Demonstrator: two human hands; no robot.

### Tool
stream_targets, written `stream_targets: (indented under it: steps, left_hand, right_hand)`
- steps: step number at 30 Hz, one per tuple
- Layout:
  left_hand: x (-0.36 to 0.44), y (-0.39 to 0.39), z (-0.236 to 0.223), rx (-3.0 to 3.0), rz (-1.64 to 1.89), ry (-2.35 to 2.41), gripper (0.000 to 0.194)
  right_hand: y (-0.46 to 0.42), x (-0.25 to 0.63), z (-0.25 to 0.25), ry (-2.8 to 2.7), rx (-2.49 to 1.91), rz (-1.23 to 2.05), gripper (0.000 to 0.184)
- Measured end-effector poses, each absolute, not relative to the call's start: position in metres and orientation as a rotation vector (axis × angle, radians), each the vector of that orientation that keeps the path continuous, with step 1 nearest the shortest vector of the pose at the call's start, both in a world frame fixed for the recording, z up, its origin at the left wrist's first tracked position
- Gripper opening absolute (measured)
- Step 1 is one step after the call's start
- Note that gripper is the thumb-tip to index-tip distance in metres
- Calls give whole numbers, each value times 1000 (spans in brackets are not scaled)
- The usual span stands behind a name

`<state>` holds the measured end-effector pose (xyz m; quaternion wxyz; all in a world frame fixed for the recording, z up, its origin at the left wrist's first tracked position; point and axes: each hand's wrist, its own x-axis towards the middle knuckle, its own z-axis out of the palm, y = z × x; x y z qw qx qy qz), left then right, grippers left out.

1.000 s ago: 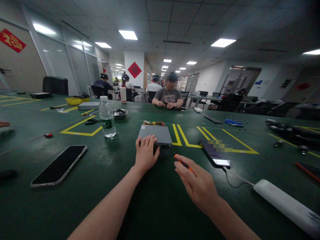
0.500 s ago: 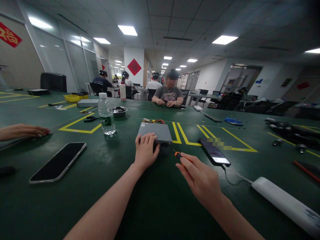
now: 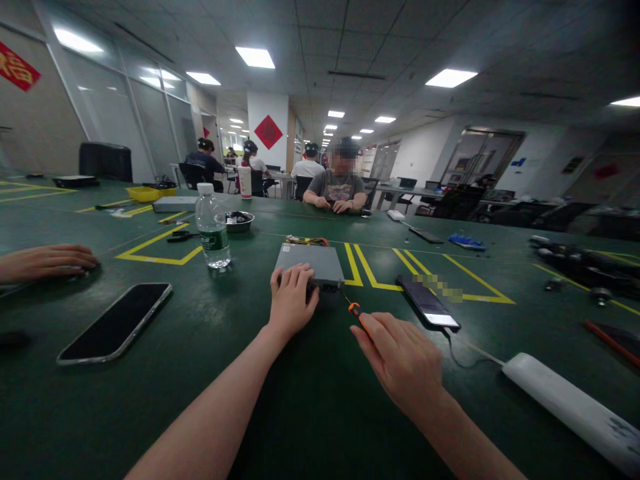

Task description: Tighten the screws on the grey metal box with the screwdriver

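A grey metal computer power supply (image 3: 323, 262) lies flat on the green table, with coloured wires (image 3: 307, 241) bunched at its far edge. My left hand (image 3: 293, 300) grips its near left corner, fingers over the top and thumb at the front face. In my right hand (image 3: 403, 353) is a screwdriver (image 3: 354, 309) with an orange and black handle. Its thin shaft points up and left, and the tip meets the near right corner of the power supply. Whether the tip sits in a screw is too small to tell.
A water bottle (image 3: 213, 230) stands left of the power supply, before a metal bowl (image 3: 240, 221). Phones lie at left (image 3: 117, 323) and right (image 3: 430, 303), near a white power strip (image 3: 565, 393). Another person's hand (image 3: 47, 263) rests at far left; a person (image 3: 340, 183) sits opposite.
My right hand has turned, its fingers wrapped further round the screwdriver handle. The left hand and power supply keep their place. The other person's hand at far left has shifted slightly.
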<state>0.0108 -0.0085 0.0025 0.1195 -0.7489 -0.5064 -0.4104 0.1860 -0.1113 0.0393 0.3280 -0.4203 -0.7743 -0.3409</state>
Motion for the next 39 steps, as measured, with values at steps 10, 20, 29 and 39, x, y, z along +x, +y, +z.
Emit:
stream_targets:
  steps: [10,20,29,39]
  left_hand:
    - [10,-7,1,-2181,-1200,-1468,26]
    - [11,-8,1,-2172,-1208,-1471,26]
    - [11,-8,2,-2184,-1207,-1468,27]
    - [11,-8,3,-2183,-1214,-1452,25]
  right_hand:
    - [-112,183,35,-2039,-1027,-928,11]
    - [-113,177,39,-2095,-1015,-820,20]
    - [-116,184,49,-1981,-1260,-868,26]
    - [-126,175,41,-2046,-1290,-1073,19]
